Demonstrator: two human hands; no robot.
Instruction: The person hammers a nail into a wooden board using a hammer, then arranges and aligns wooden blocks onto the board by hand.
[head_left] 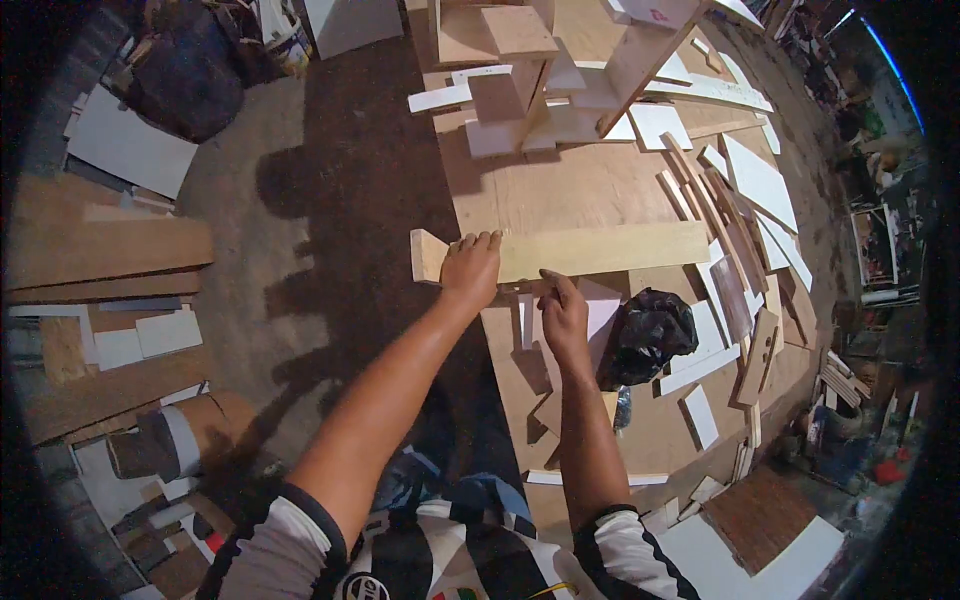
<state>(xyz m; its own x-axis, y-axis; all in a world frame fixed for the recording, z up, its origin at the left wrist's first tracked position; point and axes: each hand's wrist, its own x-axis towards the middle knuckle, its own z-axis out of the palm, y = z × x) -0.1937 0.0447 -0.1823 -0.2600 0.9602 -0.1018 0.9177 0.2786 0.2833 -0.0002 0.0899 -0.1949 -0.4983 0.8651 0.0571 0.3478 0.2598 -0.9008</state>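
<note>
A long pale wooden board (605, 250) lies across the plywood table (540, 200), with a short wood block (428, 256) at its left end, out past the table's edge. My left hand (472, 268) is wrapped over the board near that block. Against the board's near edge is my right hand (563, 310), its fingers curled and the index finger pointing up at the edge. What the right fingers hold, if anything, is too small to tell. A black plastic bag (654, 335) sits just right of my right hand.
Box-like wooden frames (525, 75) stand on the table's far part. White and brown offcuts (757, 180) are scattered along the right side. More boards (110, 255) are stacked at the left, beyond the dark floor. A strip (598, 478) lies near my right forearm.
</note>
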